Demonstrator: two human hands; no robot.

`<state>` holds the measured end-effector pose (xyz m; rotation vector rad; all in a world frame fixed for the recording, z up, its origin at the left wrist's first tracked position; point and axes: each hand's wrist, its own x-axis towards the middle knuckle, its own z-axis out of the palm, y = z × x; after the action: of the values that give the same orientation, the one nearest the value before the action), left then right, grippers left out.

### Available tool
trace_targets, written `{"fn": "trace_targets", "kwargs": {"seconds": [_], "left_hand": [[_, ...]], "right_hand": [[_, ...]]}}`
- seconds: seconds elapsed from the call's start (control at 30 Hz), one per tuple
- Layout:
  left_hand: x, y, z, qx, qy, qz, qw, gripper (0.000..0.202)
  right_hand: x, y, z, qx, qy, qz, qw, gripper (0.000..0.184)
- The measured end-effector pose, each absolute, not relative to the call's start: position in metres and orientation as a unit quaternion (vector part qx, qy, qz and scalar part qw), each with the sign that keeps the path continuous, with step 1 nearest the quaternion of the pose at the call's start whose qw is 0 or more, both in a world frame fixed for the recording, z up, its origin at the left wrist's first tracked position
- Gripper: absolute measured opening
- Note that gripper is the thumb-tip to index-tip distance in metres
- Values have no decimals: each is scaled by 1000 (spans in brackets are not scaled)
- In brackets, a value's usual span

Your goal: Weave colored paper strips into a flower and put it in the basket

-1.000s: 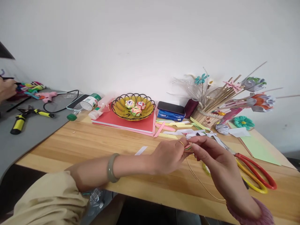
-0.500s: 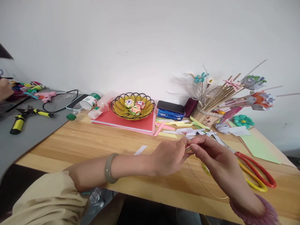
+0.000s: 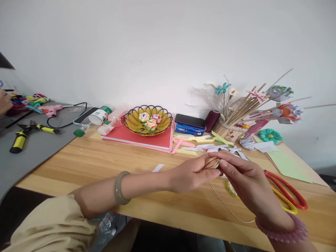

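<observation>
Hands (image 3: 185, 178) (image 3: 246, 185) have turned, baring striped bundle (image 3: 211, 163) inside table edge (image 3: 162, 217).

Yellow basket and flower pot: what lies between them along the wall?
Head view: a blue packet with a dark flat object on top, then a maroon spool.

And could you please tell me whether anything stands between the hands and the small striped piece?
Nothing visible does: the left hand holds the striped piece, and the right hand appears to touch its right end. A thin cord shows below, not between them.
</observation>
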<state>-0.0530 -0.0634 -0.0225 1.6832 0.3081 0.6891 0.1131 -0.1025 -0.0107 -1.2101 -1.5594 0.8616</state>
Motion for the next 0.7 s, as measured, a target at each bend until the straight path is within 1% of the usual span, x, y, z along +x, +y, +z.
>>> {"fn": "trace_targets", "kwargs": {"seconds": [0.1, 0.17, 0.27, 0.33, 0.43, 0.57, 0.7], "left_hand": [[-52, -60, -26, 632, 120, 234, 729, 31], [-50, -57, -28, 574, 95, 212, 785, 38], [-46, -51, -28, 501, 79, 252, 825, 41], [-45, -48, -25, 467, 83, 314, 823, 41], [-45, -46, -20, 433, 97, 391, 807, 42], [-46, -45, -19, 413, 108, 425, 798, 43], [-47, -44, -25, 465, 128, 459, 746, 42]], "right_hand": [[110, -98, -12, -499, -613, 371, 488, 20], [107, -95, -14, -509, -597, 378, 491, 22], [103, -91, -21, -518, -567, 396, 503, 28], [100, -92, -27, -514, -552, 422, 502, 31], [93, -97, -32, -499, -549, 477, 471, 31], [81, -105, -33, -474, -558, 537, 419, 36], [76, -103, -30, -477, -580, 531, 392, 39]]}}
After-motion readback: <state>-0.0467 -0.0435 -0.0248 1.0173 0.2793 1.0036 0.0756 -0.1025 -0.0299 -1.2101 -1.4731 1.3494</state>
